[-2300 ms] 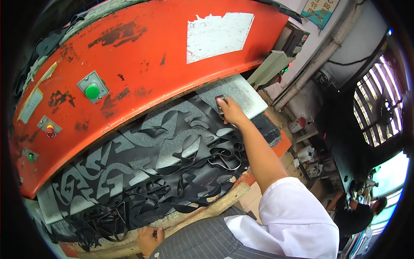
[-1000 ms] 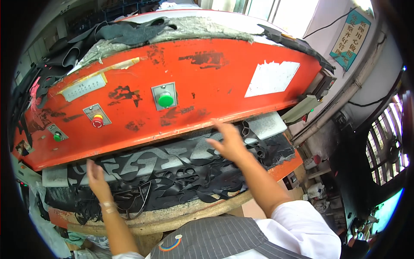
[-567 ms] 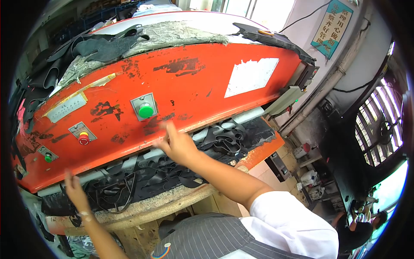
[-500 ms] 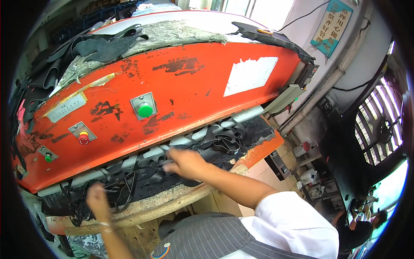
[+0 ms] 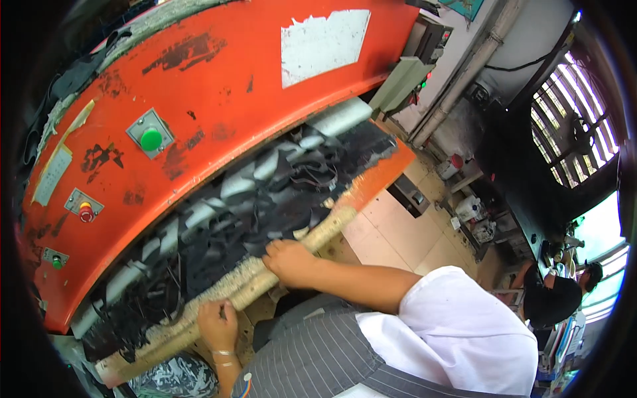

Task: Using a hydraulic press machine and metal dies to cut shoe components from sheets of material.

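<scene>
My right hand (image 5: 290,263) is at the worn, pale padded front rail (image 5: 325,231), its fingers curled down on it. What those fingers hold, if anything, is hidden. Further left and closer to me, my left hand (image 5: 217,325) is closed beside the same rail. A small dark bit shows near its fingertips, too small to name. Beyond both hands, a tangle of black cut-out scraps (image 5: 222,242) lies along the bed of a big red machine (image 5: 225,86). Strips of the scraps overlap a white board (image 5: 342,118) under the machine's body.
The machine's front carries a green push button (image 5: 151,138), a red knob (image 5: 86,212) and a smaller green button (image 5: 57,263). A clear bag of scraps (image 5: 176,378) sits below at left. At far right, another person (image 5: 551,297) is beside a long dark table (image 5: 514,205).
Both hands have drawn back from the black scraps to the front rail. My left hand has moved right, closer to my body. The view has tilted down and shifted.
</scene>
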